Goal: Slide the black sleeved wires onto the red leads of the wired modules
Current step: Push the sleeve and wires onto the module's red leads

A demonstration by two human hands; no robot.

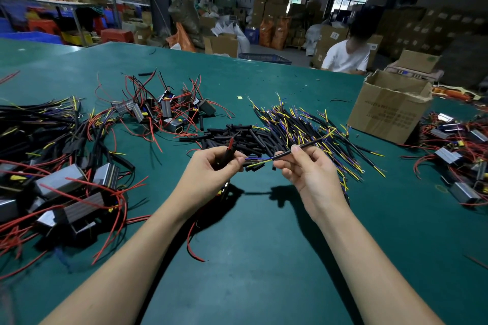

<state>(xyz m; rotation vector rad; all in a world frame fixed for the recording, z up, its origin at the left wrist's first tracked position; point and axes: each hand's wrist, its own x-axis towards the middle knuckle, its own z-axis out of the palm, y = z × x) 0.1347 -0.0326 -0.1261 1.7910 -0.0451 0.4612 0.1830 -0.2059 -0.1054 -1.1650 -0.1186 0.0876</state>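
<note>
My left hand point(211, 166) grips a short black tube with a red lead point(230, 144) sticking out of its top; a module hangs below the hand, mostly hidden. My right hand point(303, 166) pinches a black sleeved wire point(306, 145) whose blue and yellow ends point(260, 160) point toward my left fingers. Behind the hands lie a pile of black sleeved wires point(311, 126) with yellow and blue tips and a heap of short black tubes point(237, 134). Wired modules with red leads point(163, 111) sit further back.
Sleeved modules and red wires point(66, 187) crowd the left of the green table point(250, 258). More modules point(459, 155) lie at the right, beside an open cardboard box point(388, 105). A person in a white shirt point(348, 55) sits beyond the table's far edge.
</note>
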